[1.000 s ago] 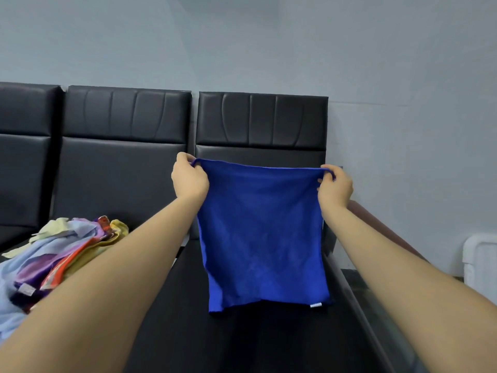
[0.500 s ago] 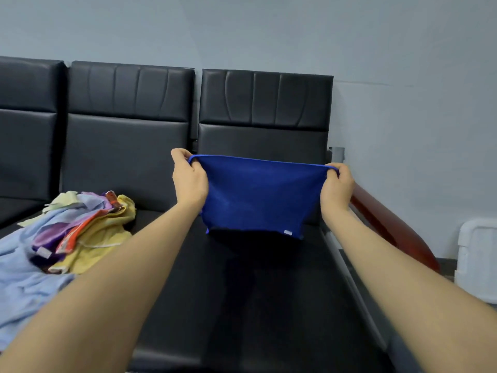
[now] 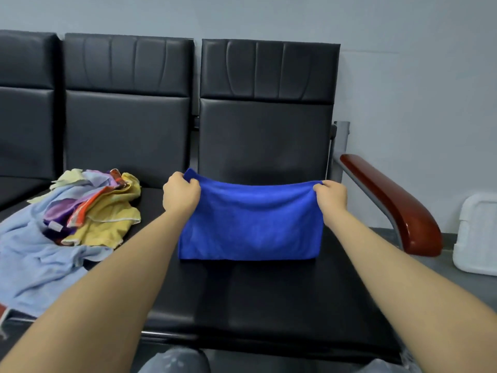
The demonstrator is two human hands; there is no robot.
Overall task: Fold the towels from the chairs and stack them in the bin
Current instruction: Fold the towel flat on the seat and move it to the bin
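Observation:
A blue towel is doubled over on the seat of the right-hand black chair. My left hand grips its far left corner and my right hand grips its far right corner, holding the upper edge taut a little above the seat. The folded near edge lies flat on the cushion. A heap of loose towels in yellow, purple, orange and light blue covers the middle chair seat to the left. A white bin stands on the floor at the far right, partly cut off.
A red-brown armrest on a metal frame runs along the right side of the chair, between the seat and the bin. Black chair backs stand against a grey wall. My knees show at the bottom edge.
The towel hung full length in the air a second ago. Both hands have come down and forward, laying it doubled onto the seat.

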